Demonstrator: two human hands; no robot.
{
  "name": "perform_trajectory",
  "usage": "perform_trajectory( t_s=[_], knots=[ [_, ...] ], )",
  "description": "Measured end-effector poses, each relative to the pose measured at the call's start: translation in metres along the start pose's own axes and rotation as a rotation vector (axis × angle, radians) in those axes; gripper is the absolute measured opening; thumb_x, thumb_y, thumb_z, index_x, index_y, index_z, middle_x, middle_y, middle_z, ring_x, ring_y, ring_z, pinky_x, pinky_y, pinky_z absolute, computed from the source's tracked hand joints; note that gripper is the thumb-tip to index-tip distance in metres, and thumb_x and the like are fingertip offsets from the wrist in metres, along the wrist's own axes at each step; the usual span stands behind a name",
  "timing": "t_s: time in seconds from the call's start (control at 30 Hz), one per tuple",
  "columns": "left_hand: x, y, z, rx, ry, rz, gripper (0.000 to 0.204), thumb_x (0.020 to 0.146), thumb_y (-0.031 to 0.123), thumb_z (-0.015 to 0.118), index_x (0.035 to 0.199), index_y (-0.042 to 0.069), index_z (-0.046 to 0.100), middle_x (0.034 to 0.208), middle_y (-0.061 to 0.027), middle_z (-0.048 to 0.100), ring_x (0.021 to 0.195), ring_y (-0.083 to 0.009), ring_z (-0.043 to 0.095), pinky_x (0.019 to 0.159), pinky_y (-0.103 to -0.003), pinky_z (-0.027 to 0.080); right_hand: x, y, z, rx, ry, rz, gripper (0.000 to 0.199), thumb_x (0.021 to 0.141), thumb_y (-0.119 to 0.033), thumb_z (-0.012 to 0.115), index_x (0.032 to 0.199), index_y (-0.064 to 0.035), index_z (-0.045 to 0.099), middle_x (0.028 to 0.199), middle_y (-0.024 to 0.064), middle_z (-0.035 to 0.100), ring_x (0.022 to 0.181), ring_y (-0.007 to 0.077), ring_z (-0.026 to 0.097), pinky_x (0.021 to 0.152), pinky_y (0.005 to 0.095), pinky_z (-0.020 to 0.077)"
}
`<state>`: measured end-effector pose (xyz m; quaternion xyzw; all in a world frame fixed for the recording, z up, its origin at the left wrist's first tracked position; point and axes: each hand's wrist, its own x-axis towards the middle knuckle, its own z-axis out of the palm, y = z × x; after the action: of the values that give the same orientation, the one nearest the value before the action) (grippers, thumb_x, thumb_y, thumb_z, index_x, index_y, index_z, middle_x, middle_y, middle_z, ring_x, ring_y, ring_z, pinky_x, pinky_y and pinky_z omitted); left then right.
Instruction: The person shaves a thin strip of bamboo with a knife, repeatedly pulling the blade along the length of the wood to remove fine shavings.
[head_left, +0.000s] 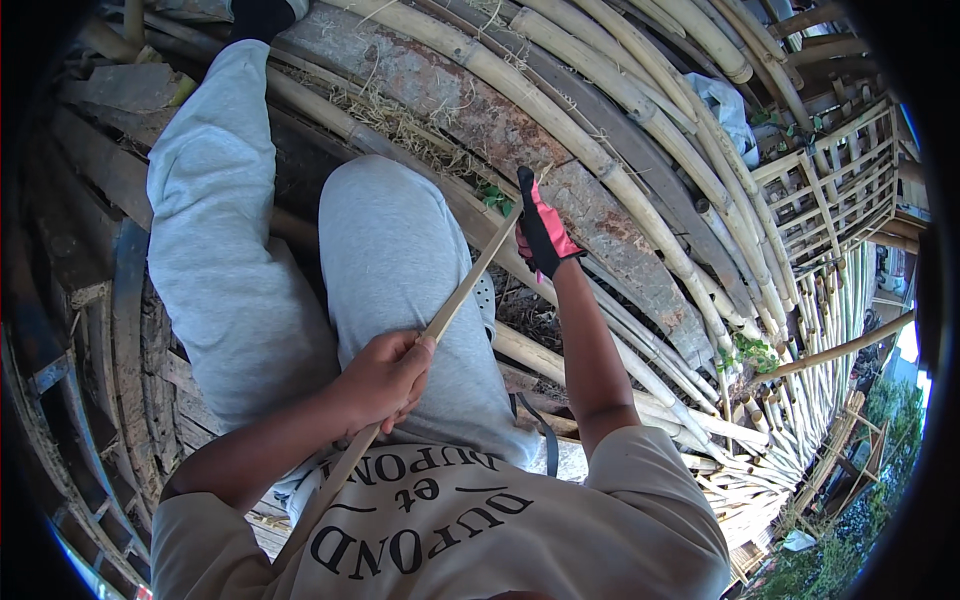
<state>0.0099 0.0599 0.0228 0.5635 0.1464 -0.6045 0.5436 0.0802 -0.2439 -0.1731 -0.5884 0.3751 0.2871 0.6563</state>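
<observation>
A long, thin bamboo strip (462, 292) slants across my lap, from beside my shirt up to the right, over my knee. My bare left hand (385, 378) is closed around its middle, with the fingers curled under it. On my right hand (545, 232) is a pink and black glove, and my right arm is stretched forward. The far end of the strip meets the black side of this glove, where the hand is closed on it. The glove hides part of the grip.
Long bamboo poles (590, 150) lie side by side in front and to the right, along a rough, stained plank (440, 105). Dry shavings are scattered near it. A slatted bamboo frame (830, 185) stands at the right. Weathered boards (125, 300) and timber are at the left.
</observation>
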Motion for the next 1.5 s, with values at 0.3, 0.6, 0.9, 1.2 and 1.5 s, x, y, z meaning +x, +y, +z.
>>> perform_trajectory(
  t_s=[0.3, 0.6, 0.9, 1.2, 1.5],
  knots=[
    [0.002, -0.005, -0.001, -0.017, -0.012, 0.021, 0.036, 0.113, 0.032, 0.038, 0.086, 0.008, 0.046, 0.055, 0.0006, 0.043, 0.038, -0.0074, 0.04, 0.033, -0.024, 0.038, -0.036, 0.027, 0.022, -0.834, 0.15, -0.607, 0.037, 0.099, -0.046, 0.047, 0.122, -0.0198, 0.039, 0.073, 0.0163, 0.059, 0.061, 0.0332, 0.059, 0.059, 0.0432, 0.0474],
    [0.004, -0.009, 0.001, -0.029, -0.014, 0.057, 0.031, 0.111, 0.031, 0.04, 0.091, 0.008, 0.046, 0.053, -0.0001, 0.041, 0.033, -0.0091, 0.037, 0.033, -0.026, 0.033, -0.068, 0.037, 0.037, -0.85, 0.136, -0.637, 0.073, 0.098, -0.009, 0.048, 0.164, -0.0243, 0.022, 0.099, 0.0276, 0.068, 0.082, 0.0464, 0.067, 0.077, 0.0515, 0.0534],
    [0.011, -0.009, 0.002, -0.081, -0.019, 0.12, 0.035, 0.113, 0.032, 0.039, 0.089, 0.007, 0.046, 0.055, 0.0006, 0.042, 0.035, -0.0091, 0.039, 0.034, -0.026, 0.034, -0.123, 0.042, 0.071, -0.903, 0.112, -0.881, 0.054, 0.105, -0.014, 0.045, 0.158, -0.0126, 0.034, 0.086, 0.0181, 0.064, 0.07, 0.0329, 0.062, 0.074, 0.0429, 0.0539],
    [0.003, -0.02, -0.002, -0.048, -0.088, 0.191, 0.034, 0.112, 0.035, 0.038, 0.095, 0.007, 0.045, 0.053, 0.0001, 0.04, 0.032, -0.0099, 0.037, 0.033, -0.027, 0.031, -0.162, 0.035, 0.073, -0.951, 0.091, -0.979, 0.069, 0.091, -0.004, 0.054, 0.157, -0.0059, 0.033, 0.078, 0.0265, 0.063, 0.067, 0.0444, 0.064, 0.059, 0.0499, 0.0508],
    [-0.029, -0.013, -0.001, -0.036, -0.124, 0.249, 0.037, 0.113, 0.037, 0.037, 0.095, 0.006, 0.047, 0.053, 0.0, 0.04, 0.033, -0.0098, 0.036, 0.035, -0.027, 0.031, -0.21, 0.006, 0.085, -0.954, 0.116, -1.017, 0.069, 0.092, -0.002, 0.052, 0.158, -0.0095, 0.034, 0.079, 0.0252, 0.062, 0.069, 0.0419, 0.065, 0.062, 0.0471, 0.0514]
  ],
)
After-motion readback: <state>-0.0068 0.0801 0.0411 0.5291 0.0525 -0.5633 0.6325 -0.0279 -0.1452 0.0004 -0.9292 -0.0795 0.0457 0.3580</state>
